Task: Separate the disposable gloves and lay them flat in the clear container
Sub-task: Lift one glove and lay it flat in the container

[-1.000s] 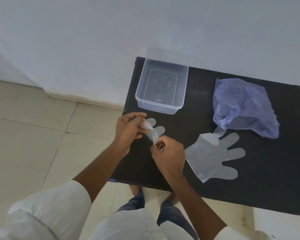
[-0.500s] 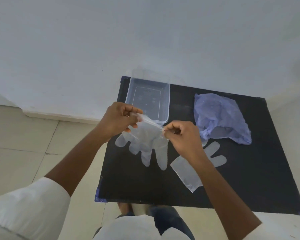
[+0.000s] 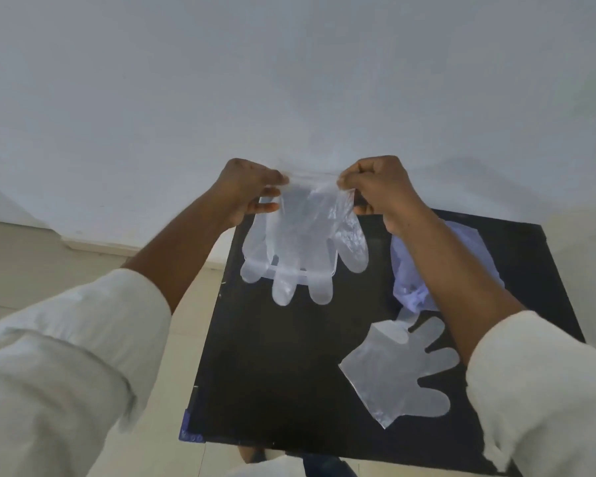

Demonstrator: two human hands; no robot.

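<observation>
A thin clear disposable glove [image 3: 300, 242] hangs fingers-down in the air, stretched by its cuff between my two hands. My left hand [image 3: 246, 189] pinches the cuff's left corner and my right hand [image 3: 381, 187] pinches the right corner. The glove hangs over the clear container [image 3: 334, 268], which shows only faintly through the plastic at the table's far left. A second clear glove [image 3: 398, 368] lies flat on the black table [image 3: 279, 380] at the near right, under my right forearm.
A crumpled pale purple plastic bag [image 3: 410, 280] lies at the far right of the table, partly behind my right arm. A white wall stands just beyond the table. Tiled floor lies to the left, past the table's left edge.
Both hands have risen and moved apart, pulling the glove from a bunched strip into an open sheet that hangs over the container. The view has tilted and moved closer.
</observation>
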